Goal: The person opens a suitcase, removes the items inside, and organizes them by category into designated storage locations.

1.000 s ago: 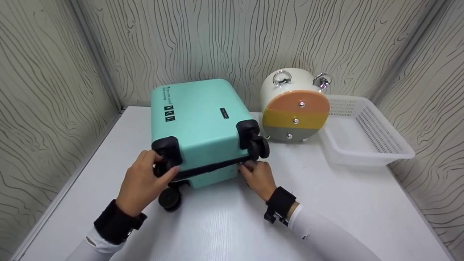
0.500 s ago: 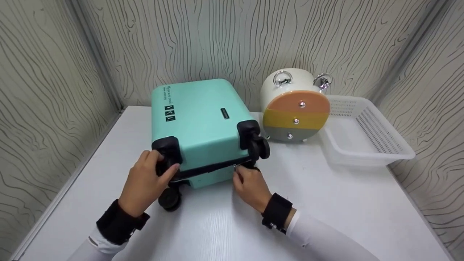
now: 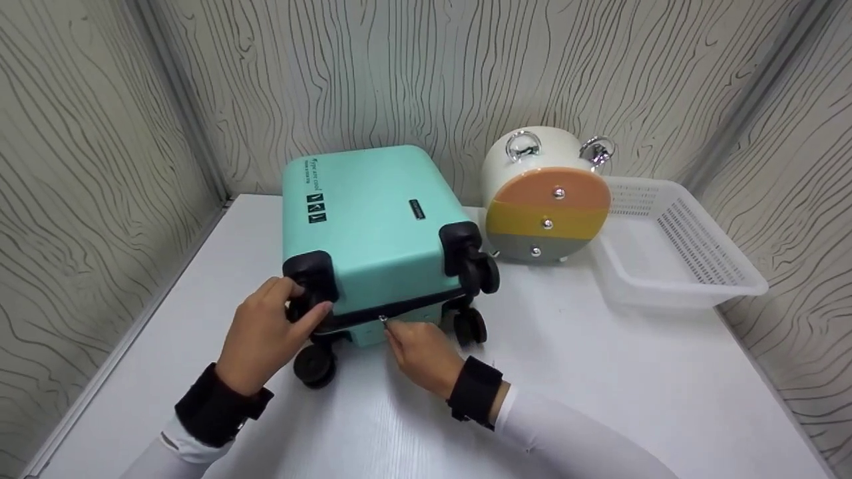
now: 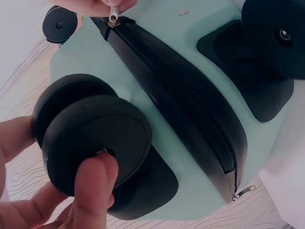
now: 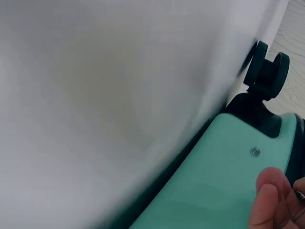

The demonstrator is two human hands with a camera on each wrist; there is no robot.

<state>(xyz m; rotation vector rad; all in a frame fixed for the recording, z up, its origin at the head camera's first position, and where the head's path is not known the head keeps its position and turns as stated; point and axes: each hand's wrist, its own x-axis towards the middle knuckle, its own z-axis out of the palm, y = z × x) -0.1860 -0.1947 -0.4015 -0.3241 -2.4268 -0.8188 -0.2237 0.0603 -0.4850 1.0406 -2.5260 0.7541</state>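
A mint-green hard-shell suitcase [image 3: 373,233] lies flat, its wheeled end facing me. My left hand [image 3: 263,332] grips a black twin caster wheel [image 4: 102,138] at its upper left corner, thumb on the hub. Pinched in my right hand [image 3: 426,356] is a small metal zipper pull [image 4: 113,13], midway along the wheeled end. In the left wrist view the black zipper [image 4: 190,107] runs between the two shell halves, and a second pull [image 4: 246,192] hangs loose near the corner. The right wrist view shows right fingertips [image 5: 270,179] beside the lower shell.
Right of the suitcase stands a round white container [image 3: 526,199] with an orange, yellow and grey front, knobs and metal rings. Beside it is a white plastic basket [image 3: 705,293]. The white table [image 3: 572,372] meets patterned walls [image 3: 413,73] at the back and sides.
My right hand has moved left along the seam from the right wheels to the middle, taking the zipper pull with it. The left hand keeps its grip on the wheel.
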